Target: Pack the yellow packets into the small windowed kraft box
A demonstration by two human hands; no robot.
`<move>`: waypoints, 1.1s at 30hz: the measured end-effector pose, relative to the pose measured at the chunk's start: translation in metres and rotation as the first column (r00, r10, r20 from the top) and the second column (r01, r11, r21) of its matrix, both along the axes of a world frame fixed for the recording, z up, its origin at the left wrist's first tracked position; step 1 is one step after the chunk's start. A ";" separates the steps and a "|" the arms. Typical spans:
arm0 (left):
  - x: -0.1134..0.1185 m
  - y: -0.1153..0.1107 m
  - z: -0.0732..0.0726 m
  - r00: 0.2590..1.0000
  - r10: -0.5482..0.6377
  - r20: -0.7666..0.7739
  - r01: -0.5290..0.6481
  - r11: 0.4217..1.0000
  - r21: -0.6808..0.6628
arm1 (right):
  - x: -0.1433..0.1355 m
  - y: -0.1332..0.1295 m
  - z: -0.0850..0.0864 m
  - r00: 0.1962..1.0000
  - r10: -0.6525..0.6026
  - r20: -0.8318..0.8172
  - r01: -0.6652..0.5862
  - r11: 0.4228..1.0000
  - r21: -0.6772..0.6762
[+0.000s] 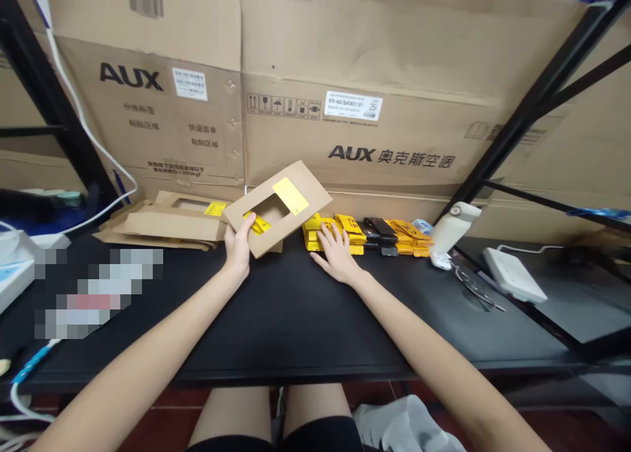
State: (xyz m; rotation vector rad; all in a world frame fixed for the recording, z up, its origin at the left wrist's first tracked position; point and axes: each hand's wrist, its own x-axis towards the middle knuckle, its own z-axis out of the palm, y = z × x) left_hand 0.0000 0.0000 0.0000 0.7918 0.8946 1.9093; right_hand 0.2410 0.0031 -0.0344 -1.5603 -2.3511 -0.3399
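The left hand (240,245) grips a flat brown cardboard sleeve (279,205) by its lower left edge, thumb on the front and fingers behind, and holds it tilted above the black worktop (290,314). The sleeve has a cut-out window and a yellow label (290,196) at about one o'clock from that window. The right hand (335,251) lies open, fingers spread and palm down, resting on the near end of a row of yellow packets (345,232) that runs toward three o'clock along the back of the worktop. A few dark packets (379,227) sit in the middle of that row.

At nine o'clock from the left hand lies a loose stack of more sleeves (167,225), flat on the worktop. At three o'clock from the row stands a white handheld device (451,232), with what look like scissors (476,288) just beyond it and a white power strip (515,274) further out. Big cardboard boxes (345,110) wall off the back.

The hold on the sleeve looks thin: it is pinched at one edge only, so it could twist or droop if the hand shifts. The packets are heaped loosely, and a flat press from the open hand could slide several at once or push them against the boxes. The white device stands close to the row's far end and might tip if the packets are shoved that way.
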 end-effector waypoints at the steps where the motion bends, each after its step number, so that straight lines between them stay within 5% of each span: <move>1: 0.000 0.000 0.000 1.000 -0.002 0.000 0.002 1.000 -0.004 | 0.000 0.000 0.000 1.000 0.001 0.001 -0.001 1.000 0.000; 13: 0.001 -0.002 0.001 0.999 -0.009 0.043 0.008 1.000 0.023 | 0.013 -0.001 0.008 0.986 0.143 -0.084 -0.122 0.968 0.220; 16: 0.002 -0.002 0.001 0.999 -0.013 0.044 0.013 1.000 0.019 | 0.017 -0.002 0.013 0.935 0.261 -0.242 -0.136 0.890 0.434; 19: 0.002 -0.002 0.001 0.999 -0.025 0.031 0.025 1.000 -0.007 | 0.017 -0.007 0.020 0.850 0.329 -0.411 0.010 0.770 0.638; 22: 0.002 -0.002 0.000 0.999 -0.047 -0.008 0.047 0.999 -0.006 | 0.016 -0.015 0.029 0.799 0.334 -0.500 0.148 0.697 0.702; 33: 0.003 -0.001 -0.004 0.999 -0.039 -0.031 0.039 0.999 0.003 | 0.007 -0.028 0.042 0.615 0.426 -0.664 0.143 0.768 0.625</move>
